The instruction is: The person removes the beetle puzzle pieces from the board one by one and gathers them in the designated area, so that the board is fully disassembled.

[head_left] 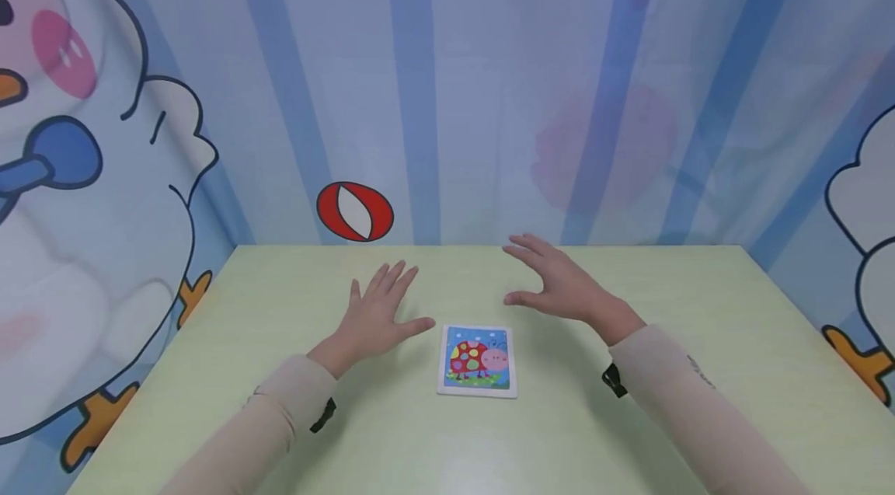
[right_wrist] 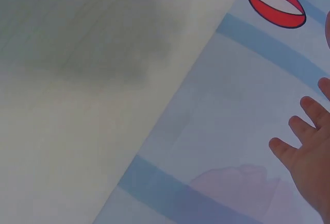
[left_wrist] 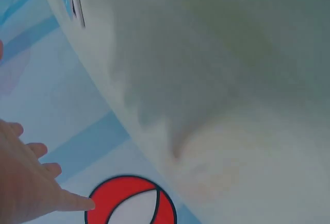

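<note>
A small square ladybug picture (head_left: 478, 360) with a white border lies flat on the table, between and slightly nearer than the two hands. My left hand (head_left: 377, 324) is held over the table to its left, fingers spread and thumb pointing toward the picture. On the other side, my right hand (head_left: 562, 285) hovers with fingers extended and thumb apart from them. Neither hand holds anything. In the left wrist view, the picture's edge (left_wrist: 77, 2) shows at the top left and the left hand (left_wrist: 26, 177) at the lower left. Spread fingers of the right hand (right_wrist: 309, 147) fill the right wrist view's right side.
The pale yellow-green table (head_left: 391, 448) ends at a blue striped backdrop (head_left: 475, 91) that hangs behind it. Printed on the cloth are a red and white ball (head_left: 355, 211) and a large white bird (head_left: 105, 231) at the left. Long beige sleeves (head_left: 699, 402) cover both forearms.
</note>
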